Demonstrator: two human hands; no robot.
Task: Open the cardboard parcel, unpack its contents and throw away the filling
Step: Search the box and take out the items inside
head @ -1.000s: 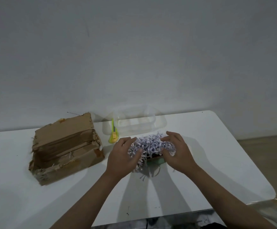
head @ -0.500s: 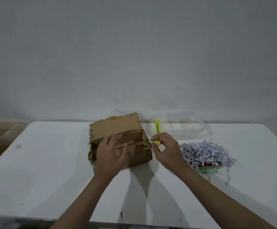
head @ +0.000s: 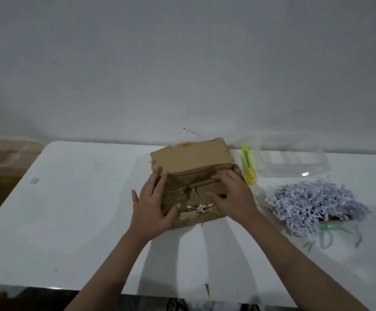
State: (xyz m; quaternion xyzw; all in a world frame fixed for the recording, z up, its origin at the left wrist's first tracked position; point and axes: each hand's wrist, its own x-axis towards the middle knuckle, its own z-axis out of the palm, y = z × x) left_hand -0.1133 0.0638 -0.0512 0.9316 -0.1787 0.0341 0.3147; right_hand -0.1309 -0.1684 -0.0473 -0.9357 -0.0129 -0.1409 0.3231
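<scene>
A worn brown cardboard parcel (head: 191, 160) lies on the white table (head: 75, 221), its torn near side facing me with a few paper shreds poking out. My left hand (head: 152, 204) grips its near left corner, fingers spread over the edge. My right hand (head: 233, 196) presses on the near right part of its top. To the right lies a heap of pale purple shredded paper filling (head: 314, 203), with a green and red item (head: 332, 223) partly hidden beneath it.
A yellow-green utility knife (head: 248, 166) lies just right of the parcel. Behind it stands a clear plastic container (head: 294, 160) by the wall. Another clear bin (head: 5, 151) sits off the table's left end. A small brown scrap (head: 207, 289) lies at the near edge.
Both hands left the shredded paper heap and went left to the parcel. The view has shifted, so the parcel now sits in the middle and the heap at the right.
</scene>
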